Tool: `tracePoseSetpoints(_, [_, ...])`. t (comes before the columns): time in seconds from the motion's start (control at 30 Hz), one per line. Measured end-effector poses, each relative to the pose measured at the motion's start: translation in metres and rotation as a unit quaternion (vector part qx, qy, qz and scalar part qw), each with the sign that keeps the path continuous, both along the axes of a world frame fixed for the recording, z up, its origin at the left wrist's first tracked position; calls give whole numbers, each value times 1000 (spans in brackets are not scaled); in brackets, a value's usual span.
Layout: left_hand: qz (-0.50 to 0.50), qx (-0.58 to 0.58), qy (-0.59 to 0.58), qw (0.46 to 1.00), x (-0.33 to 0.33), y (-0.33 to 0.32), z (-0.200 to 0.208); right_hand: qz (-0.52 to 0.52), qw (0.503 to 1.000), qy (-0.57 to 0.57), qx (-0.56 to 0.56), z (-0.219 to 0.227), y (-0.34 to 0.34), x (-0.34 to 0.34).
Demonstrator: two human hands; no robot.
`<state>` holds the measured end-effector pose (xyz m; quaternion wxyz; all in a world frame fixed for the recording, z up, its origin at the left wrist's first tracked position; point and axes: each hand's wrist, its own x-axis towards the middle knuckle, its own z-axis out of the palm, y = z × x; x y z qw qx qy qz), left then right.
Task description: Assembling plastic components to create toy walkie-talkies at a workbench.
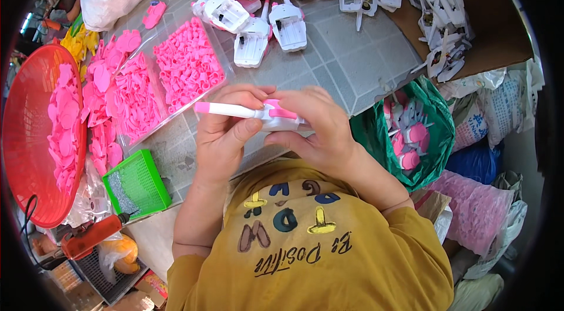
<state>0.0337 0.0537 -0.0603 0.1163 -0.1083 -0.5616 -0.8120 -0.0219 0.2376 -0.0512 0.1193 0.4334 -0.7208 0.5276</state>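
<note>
Left hand (220, 135) and right hand (323, 122) grip a white-and-pink piece (281, 120) between them, likely for steadiness, with pink parts (189, 55) beyond the left hand, probably for reach.

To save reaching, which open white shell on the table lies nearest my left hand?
The open white shell lying straight beyond your left hand. It sits nearer that hand than any other there, including its right-hand neighbour.

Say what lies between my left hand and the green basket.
Grey tabletop lies between your left hand and the green basket; the head view shows it.
</note>
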Motion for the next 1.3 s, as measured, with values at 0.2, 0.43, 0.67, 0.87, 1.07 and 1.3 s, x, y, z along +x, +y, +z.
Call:
tracePoseSetpoints(0.2, [-1,7,-16,1000,-3,4,-2,4,998,54,-23,-8,-2,-7])
tracePoseSetpoints(0.43, [7,-27,-16,999,-2,0,0,-2,999,-16,-43,-4,-3,-2])
tracePoseSetpoints(0.67, [69,-30,-66,995,-4,6,2,10,962,-270,-39,-3,-3,-14])
tracePoseSetpoints(0.87, [78,-73,-148,983,10,1,-6,-106,941,-314,-69,7,-34,-130])
tracePoseSetpoints(1.07, [96,-112,-191,971,30,4,-13,-236,927,-283,73,-4,-60,-165])
tracePoseSetpoints(1.3, [54,-150,-214,964,35,6,-21,-282,929,-179,159,-10,-67,-167])
